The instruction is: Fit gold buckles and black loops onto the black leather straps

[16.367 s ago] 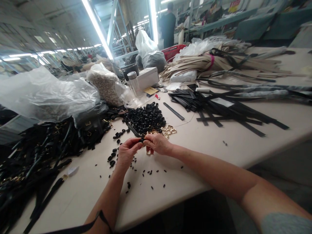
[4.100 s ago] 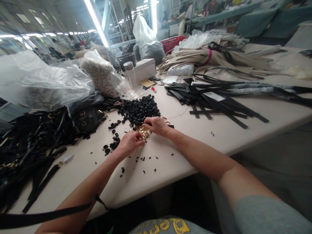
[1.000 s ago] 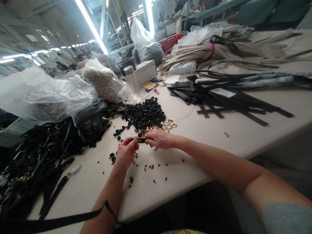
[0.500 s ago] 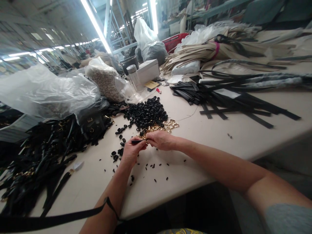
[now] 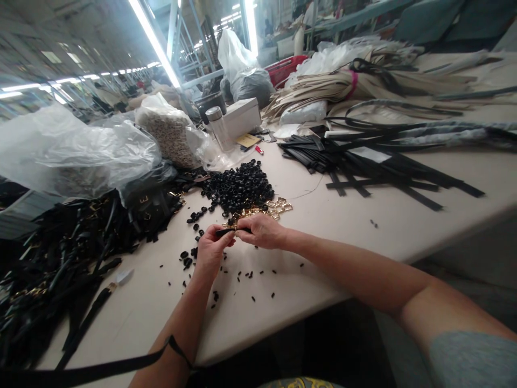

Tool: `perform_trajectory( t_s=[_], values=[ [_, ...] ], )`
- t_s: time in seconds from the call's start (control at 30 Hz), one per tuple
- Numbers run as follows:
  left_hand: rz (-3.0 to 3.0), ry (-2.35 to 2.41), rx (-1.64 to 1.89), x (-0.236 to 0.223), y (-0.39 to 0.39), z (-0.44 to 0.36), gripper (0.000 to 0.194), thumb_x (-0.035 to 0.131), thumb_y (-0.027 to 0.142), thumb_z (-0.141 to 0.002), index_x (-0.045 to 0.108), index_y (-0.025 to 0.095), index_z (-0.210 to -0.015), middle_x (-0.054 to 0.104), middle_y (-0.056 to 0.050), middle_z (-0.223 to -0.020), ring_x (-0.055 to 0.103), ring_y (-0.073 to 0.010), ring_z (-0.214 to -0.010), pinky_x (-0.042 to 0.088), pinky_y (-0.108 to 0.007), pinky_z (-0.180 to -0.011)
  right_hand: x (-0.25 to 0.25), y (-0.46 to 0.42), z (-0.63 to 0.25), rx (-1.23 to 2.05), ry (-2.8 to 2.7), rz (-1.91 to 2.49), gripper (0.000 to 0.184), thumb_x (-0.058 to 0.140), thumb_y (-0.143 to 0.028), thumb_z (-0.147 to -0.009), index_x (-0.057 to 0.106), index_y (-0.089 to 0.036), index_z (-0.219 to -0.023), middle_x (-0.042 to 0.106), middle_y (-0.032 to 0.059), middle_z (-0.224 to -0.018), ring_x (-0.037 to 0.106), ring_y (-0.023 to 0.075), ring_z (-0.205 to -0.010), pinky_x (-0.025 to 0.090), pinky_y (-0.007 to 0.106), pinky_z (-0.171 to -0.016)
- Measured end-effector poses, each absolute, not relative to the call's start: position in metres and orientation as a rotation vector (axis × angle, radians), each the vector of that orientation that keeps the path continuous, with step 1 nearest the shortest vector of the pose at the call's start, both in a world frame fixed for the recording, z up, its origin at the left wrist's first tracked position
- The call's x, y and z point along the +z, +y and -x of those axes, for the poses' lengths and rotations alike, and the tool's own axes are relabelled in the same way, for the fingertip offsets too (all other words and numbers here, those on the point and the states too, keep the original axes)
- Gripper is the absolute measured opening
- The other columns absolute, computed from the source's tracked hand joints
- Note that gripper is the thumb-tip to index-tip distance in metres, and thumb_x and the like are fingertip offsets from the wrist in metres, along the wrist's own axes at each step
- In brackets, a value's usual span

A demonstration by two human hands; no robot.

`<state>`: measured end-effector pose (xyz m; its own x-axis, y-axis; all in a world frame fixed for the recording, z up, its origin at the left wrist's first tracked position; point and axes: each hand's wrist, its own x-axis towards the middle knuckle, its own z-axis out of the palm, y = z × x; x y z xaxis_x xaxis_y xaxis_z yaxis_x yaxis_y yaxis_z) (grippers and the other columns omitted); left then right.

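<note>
My left hand (image 5: 210, 249) pinches a black strap (image 5: 224, 232) between thumb and fingers, above the table (image 5: 319, 242). Closed on the same strap's end is my right hand (image 5: 262, 230), its fingertips meeting the left ones. A small gold glint shows between them, but the fingers cover most of it. Just beyond my hands lie gold buckles (image 5: 279, 205) and a heap of black loops (image 5: 238, 186). A long black band (image 5: 121, 362) runs across my left forearm; whether it joins the held strap I cannot tell.
Finished-looking black straps (image 5: 81, 258) are piled on the left under a clear plastic bag (image 5: 81, 151). Cut black strips (image 5: 388, 172) lie on the right. Behind stand a bag of small beige pieces (image 5: 165, 129), a flask (image 5: 218, 129) and a white box (image 5: 243, 116). Tiny black bits (image 5: 250, 275) dot the tabletop.
My view has shifted slightly, so the scene sits a little further left. My fingers have changed angle a bit, and more black strap shows at the right fingertips.
</note>
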<state>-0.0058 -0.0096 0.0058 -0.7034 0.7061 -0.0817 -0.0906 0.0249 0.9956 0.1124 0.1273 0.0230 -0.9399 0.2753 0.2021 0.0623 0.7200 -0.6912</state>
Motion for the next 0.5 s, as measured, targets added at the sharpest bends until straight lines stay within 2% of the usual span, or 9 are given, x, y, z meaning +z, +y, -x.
perform_trajectory(
  t_s=[0.1, 0.2, 0.27, 0.4, 0.5],
  values=[
    [-0.717, 1.685, 1.798, 0.004, -0.010, 0.004, 0.035, 0.084, 0.037, -0.062, 0.065, 0.015, -0.082, 0.069, -0.002, -0.069, 0.063, -0.0135, -0.059, 0.050, -0.025, -0.062, 0.026, 0.130, -0.113, 1.006, -2.610, 0.361, 0.023, 0.056, -0.030, -0.085, 0.064, -0.016, -0.069, 0.054, -0.0013, -0.060, 0.040, 0.0088, -0.056, 0.024, 0.022, -0.055],
    [-0.678, 1.501, 1.812, 0.003, -0.011, 0.005, 0.047, 0.070, 0.057, -0.073, 0.069, 0.012, -0.087, 0.072, -0.011, -0.080, 0.065, -0.0160, -0.064, 0.053, -0.028, -0.064, 0.030, 0.136, -0.115, 1.058, -2.584, 0.382, 0.024, 0.056, -0.032, -0.086, 0.063, -0.016, -0.070, 0.054, -0.0019, -0.060, 0.041, 0.0081, -0.056, 0.024, 0.021, -0.054],
    [-0.629, 1.410, 1.798, 0.003, -0.011, 0.006, 0.052, 0.066, 0.062, -0.074, 0.070, 0.011, -0.086, 0.072, -0.012, -0.081, 0.065, -0.0158, -0.064, 0.053, -0.027, -0.061, 0.031, 0.140, -0.116, 1.125, -2.567, 0.367, 0.023, 0.055, -0.031, -0.086, 0.063, -0.015, -0.070, 0.053, -0.0027, -0.059, 0.041, 0.0074, -0.055, 0.025, 0.020, -0.053],
    [-0.620, 1.407, 1.738, 0.006, -0.012, 0.005, 0.036, 0.081, 0.041, -0.066, 0.069, 0.016, -0.088, 0.070, -0.003, -0.079, 0.064, -0.0120, -0.063, 0.052, -0.022, -0.060, 0.028, 0.144, -0.118, 1.220, -2.607, 0.179, 0.026, 0.054, -0.033, -0.086, 0.062, -0.014, -0.070, 0.048, -0.0044, -0.055, 0.039, 0.0065, -0.052, 0.026, 0.019, -0.051],
    [-0.638, 1.405, 1.620, 0.010, -0.014, 0.003, 0.043, 0.082, 0.037, -0.065, 0.067, 0.019, -0.101, 0.069, -0.004, -0.092, 0.066, -0.0127, -0.065, 0.054, -0.024, -0.063, 0.027, 0.144, -0.119, 1.314, -2.675, -0.003, 0.026, 0.053, -0.032, -0.087, 0.065, -0.013, -0.073, 0.050, -0.0042, -0.057, 0.041, 0.0062, -0.052, 0.028, 0.018, -0.050]
  ],
)
